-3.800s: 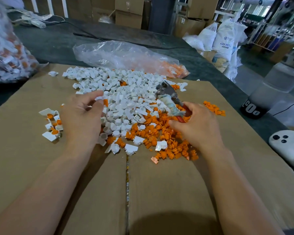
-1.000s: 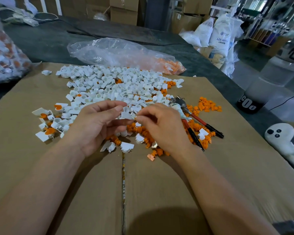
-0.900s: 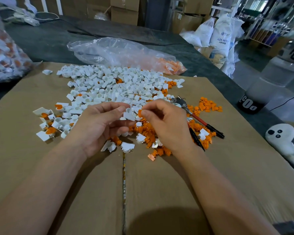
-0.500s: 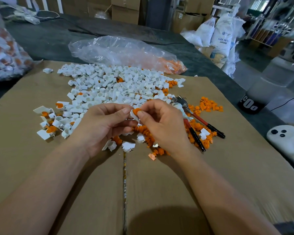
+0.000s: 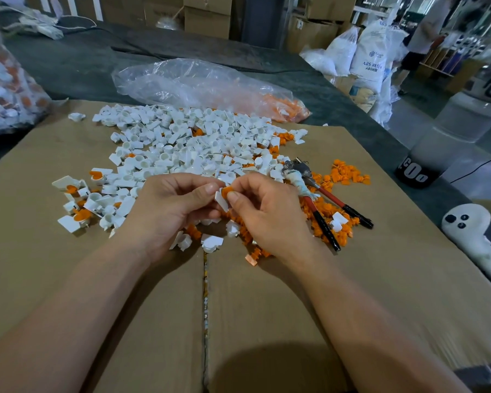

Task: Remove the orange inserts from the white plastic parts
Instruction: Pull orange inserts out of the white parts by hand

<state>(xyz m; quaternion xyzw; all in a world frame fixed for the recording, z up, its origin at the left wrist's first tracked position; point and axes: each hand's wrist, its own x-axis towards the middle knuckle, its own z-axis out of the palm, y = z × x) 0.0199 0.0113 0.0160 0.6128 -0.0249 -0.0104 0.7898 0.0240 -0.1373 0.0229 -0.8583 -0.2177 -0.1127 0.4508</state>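
Far left, on the dark table: a clear bag of mixed white and orange parts, partly out of view. On the brown cardboard sheet, near its left side: a small cluster of white plastic parts with orange inserts seated. Behind and to the right: a broad heap of white plastic parts, reaching almost to the sheet's far edge, where a crumpled clear plastic bag lies across the table. Centre, raised above the sheet: the left hand, thumb and curled fingers pinching one white plastic part; its flat tab runs lengthwise down towards the person, slightly slanted. At the part's upper end sits its orange insert, face turned up towards the camera. The right hand meets it there, thumb and forefinger closed on the insert, the other fingers curled. Beneath and right of the hands: loose orange inserts, with pliers on them, head away from the person, red-and-black handles splayed towards the lower right. A smaller orange scatter lies just beyond. Off the sheet's right edge: a translucent container with a black base and a white object with three black dots. Bare cardboard spreads either side of the centre seam, nearest the person.
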